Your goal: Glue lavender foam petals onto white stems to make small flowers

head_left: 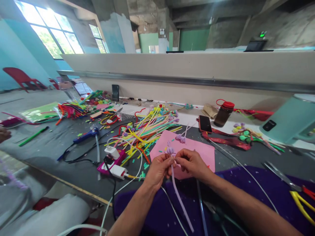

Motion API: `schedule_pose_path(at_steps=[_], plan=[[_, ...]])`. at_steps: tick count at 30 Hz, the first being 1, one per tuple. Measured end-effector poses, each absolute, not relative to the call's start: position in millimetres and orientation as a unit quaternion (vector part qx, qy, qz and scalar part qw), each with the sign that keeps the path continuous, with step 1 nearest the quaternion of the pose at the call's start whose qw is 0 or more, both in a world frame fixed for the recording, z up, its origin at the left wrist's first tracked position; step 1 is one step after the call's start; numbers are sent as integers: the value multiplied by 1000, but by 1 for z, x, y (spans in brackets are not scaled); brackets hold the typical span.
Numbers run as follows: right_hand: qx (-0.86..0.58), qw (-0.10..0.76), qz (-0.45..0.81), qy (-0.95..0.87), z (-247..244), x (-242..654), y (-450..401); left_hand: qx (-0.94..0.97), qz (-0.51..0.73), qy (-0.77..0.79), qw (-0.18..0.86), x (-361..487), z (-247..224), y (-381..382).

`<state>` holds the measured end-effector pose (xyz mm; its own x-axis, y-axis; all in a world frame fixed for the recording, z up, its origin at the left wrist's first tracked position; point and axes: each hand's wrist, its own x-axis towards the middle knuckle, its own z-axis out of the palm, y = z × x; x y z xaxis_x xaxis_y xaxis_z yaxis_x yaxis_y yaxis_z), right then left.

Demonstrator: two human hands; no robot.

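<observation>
My left hand [159, 168] is closed on a purple pipe-cleaner flower [169, 149], whose long pale purple stem [179, 195] hangs down below the fingers. Close against it, my right hand [190, 162] pinches at the flower's base, fingertips together; what exactly lies between them is hidden. Under both hands lies a pink sheet [206, 154]. Beyond them on the sheet rests another purple flower piece [180, 138] with pale stems. A large pile of coloured pipe-cleaner stems [152, 126] spreads to the far left of my hands.
Left of me are a blue glue gun [86, 135] and a purple power strip [112, 164] with plugs and trailing cables. A phone [205, 124], a brown bottle [223, 114] and a teal kettle [290, 118] stand at the right. Scissors [283, 175] lie near right. Another person's hand [5, 134] shows far left.
</observation>
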<state>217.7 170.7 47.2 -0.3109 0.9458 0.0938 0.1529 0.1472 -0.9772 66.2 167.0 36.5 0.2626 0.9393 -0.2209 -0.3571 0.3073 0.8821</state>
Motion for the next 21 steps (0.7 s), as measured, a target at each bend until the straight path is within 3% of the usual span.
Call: schedule_pose_path(at_steps=[10,21], plan=[[-313,358,727,-495,49,230,178,362,455,371,724,67,39,164],[-286,340,739,-506,46,233,182,378,451,362,723,69,37,160]])
